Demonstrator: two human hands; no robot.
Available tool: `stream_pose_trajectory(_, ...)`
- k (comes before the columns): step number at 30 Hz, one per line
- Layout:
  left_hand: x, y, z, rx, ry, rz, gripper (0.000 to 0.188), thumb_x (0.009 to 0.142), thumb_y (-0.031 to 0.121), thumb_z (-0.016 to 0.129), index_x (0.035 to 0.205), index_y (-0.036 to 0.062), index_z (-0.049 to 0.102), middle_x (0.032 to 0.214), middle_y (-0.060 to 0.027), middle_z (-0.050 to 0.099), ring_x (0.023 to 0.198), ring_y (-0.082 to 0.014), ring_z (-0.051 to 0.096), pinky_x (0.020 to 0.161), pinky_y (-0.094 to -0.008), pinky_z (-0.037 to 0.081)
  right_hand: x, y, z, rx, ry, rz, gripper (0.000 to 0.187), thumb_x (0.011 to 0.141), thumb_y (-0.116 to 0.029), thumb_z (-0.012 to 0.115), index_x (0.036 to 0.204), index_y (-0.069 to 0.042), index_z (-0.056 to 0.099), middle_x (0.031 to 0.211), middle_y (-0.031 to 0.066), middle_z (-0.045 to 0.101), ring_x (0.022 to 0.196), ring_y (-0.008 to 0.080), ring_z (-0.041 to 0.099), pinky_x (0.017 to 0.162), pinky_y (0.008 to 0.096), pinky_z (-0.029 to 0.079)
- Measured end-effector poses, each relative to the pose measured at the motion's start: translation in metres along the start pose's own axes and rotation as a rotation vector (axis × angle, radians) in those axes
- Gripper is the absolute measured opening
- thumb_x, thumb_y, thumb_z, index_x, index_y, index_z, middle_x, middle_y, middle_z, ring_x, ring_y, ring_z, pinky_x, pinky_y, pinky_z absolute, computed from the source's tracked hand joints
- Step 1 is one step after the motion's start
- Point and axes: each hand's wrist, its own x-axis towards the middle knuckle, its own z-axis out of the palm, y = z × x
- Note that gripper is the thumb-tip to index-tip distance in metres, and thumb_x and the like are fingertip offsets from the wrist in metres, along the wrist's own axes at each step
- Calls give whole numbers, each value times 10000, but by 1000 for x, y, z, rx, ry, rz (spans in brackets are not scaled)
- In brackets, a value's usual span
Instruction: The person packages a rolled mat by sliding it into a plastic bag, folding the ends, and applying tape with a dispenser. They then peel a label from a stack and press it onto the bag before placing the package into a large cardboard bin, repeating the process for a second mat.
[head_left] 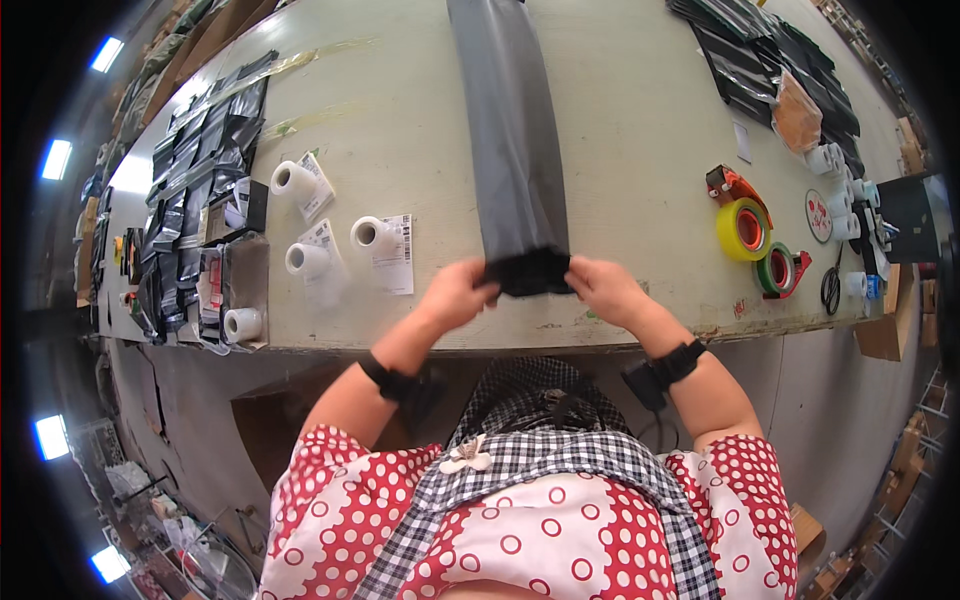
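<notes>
A long dark grey plastic bag (512,140) lies lengthwise on the pale table, its near end by the front edge. That end gapes a little and shows a black inside. My left hand (460,293) pinches its left corner between thumb and fingers. At the opposite corner, my right hand (605,290) grips the plastic the same way. The bag is stretched between both hands. Its far end runs out of the top of the view, and whatever may be inside is hidden.
Left of the bag, white film rolls (372,235) stand on printed labels (398,262). Further left are stacked black bags (210,140) and an open box (246,270). To the right lie a yellow tape dispenser (742,228), a green tape roll (775,268) and more black bags (745,60).
</notes>
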Motion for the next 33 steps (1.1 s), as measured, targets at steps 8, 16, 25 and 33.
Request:
stream_pose_trajectory(8, -51, -35, 15, -181, 86, -157, 93, 853, 87, 658, 834, 13, 605, 666, -17, 612, 534, -71, 541, 489, -216, 422, -57, 8, 6, -264, 210, 39, 143, 857, -150, 625, 905, -33, 559, 855, 163, 606, 812, 351, 572, 724, 440, 462)
stream_pose_trajectory(16, -69, -57, 30, -378, 179, -3, 112, 818, 56, 711, 889, 7, 638, 722, 4, 605, 659, -57, 535, 590, -212, 436, -25, -61, 77, -66, 177, -494, 223, 780, -143, 684, 979, -54, 636, 1003, 102, 626, 913, 314, 603, 770, 387, 500)
stream_pose_trajectory(25, -68, -58, 23, -373, 108, -8, 163, 819, -20, 651, 982, -29, 638, 823, -4, 644, 730, -65, 582, 669, -225, 480, -64, -29, 54, -25, -51, -673, 151, 715, -70, 706, 799, -83, 582, 831, 43, 601, 809, 248, 585, 728, 354, 484)
stream_pose_trajectory(33, -64, -14, -12, 521, 430, 612, 461, 692, -29, 678, 1132, 85, 603, 1176, -121, 583, 1111, -275, 544, 895, -368, 468, -204, 76, -87, -341, 158, 393, 298, 710, -83, 721, 989, -50, 620, 991, 128, 647, 898, 284, 636, 787, 391, 512)
